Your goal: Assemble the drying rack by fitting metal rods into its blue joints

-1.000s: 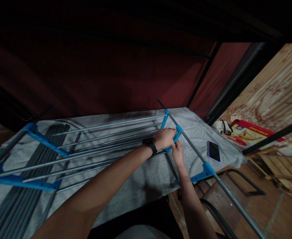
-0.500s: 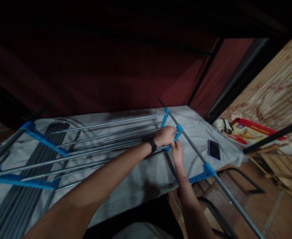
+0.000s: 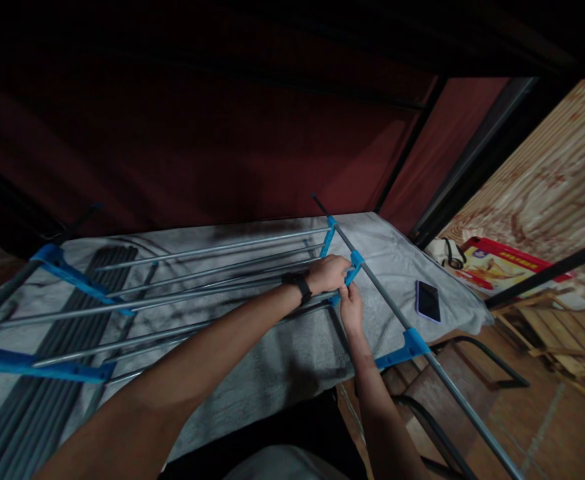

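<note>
While my left hand (image 3: 328,273) is closed over the end of a rail (image 3: 222,289) and my right hand (image 3: 351,308) pinches the blue bracket (image 3: 355,260) on the side pole (image 3: 382,297) above the grey cloth (image 3: 282,360), I judge the rail must enter square.

No writing here can be read. The red box (image 3: 502,267) on the floor at the right carries pale print, too small and blurred to make out. The blue connector (image 3: 356,260) and the phone (image 3: 428,301) show no legible marks.
</note>
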`<state>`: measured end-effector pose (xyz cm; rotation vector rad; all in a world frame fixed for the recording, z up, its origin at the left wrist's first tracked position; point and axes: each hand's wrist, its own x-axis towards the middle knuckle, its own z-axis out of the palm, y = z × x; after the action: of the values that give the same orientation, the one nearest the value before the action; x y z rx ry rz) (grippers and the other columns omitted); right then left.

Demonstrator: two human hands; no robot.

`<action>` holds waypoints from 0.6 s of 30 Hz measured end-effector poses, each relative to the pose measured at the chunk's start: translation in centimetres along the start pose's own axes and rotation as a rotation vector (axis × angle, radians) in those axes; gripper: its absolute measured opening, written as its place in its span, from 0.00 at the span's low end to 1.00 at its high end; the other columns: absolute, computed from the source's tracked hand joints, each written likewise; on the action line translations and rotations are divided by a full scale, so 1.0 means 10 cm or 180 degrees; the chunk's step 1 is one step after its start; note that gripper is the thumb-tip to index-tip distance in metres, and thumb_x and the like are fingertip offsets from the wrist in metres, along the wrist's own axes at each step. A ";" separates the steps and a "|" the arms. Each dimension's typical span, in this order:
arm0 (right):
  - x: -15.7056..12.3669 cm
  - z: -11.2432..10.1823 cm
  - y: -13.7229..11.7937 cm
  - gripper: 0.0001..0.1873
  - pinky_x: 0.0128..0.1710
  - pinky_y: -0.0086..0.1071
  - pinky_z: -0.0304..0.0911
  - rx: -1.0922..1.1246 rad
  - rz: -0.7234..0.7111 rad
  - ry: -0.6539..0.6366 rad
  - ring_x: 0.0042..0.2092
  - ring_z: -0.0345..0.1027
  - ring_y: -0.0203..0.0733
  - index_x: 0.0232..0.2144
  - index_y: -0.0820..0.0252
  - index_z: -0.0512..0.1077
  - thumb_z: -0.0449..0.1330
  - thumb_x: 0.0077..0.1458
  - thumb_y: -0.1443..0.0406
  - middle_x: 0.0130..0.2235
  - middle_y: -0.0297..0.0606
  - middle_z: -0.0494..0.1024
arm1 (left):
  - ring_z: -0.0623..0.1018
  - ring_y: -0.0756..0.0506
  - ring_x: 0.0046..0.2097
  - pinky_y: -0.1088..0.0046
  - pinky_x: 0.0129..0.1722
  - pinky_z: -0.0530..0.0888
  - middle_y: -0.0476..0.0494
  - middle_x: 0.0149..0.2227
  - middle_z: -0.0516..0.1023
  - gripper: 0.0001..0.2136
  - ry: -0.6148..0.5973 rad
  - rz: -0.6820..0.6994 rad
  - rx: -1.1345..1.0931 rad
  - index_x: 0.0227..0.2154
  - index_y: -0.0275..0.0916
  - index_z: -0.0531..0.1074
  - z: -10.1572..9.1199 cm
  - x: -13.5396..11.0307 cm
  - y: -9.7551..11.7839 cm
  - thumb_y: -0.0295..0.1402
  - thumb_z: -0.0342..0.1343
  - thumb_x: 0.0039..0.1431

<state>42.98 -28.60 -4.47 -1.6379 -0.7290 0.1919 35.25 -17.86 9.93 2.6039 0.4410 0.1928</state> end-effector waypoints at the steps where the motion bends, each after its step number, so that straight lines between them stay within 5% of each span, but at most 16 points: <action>1: 0.00 0.00 0.01 0.25 0.53 0.40 0.64 0.0005 0.0008 -0.0002 0.51 0.71 0.50 0.52 0.60 0.74 0.51 0.66 0.50 0.49 0.46 0.81 | 0.79 0.40 0.55 0.67 0.54 0.74 0.37 0.51 0.82 0.12 -0.0014 -0.0010 -0.0054 0.45 0.36 0.80 0.00 0.00 0.00 0.27 0.53 0.64; 18: 0.03 -0.01 0.07 0.26 0.53 0.40 0.64 0.0169 -0.0007 -0.0072 0.49 0.72 0.49 0.50 0.62 0.75 0.53 0.64 0.49 0.49 0.47 0.81 | 0.78 0.45 0.40 0.72 0.44 0.73 0.43 0.35 0.81 0.09 0.0049 -0.0076 -0.0609 0.33 0.35 0.79 0.03 0.09 0.00 0.26 0.53 0.62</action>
<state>43.46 -28.52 -4.99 -1.5865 -0.7370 0.2266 36.16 -17.68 9.77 2.4103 0.4365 0.2352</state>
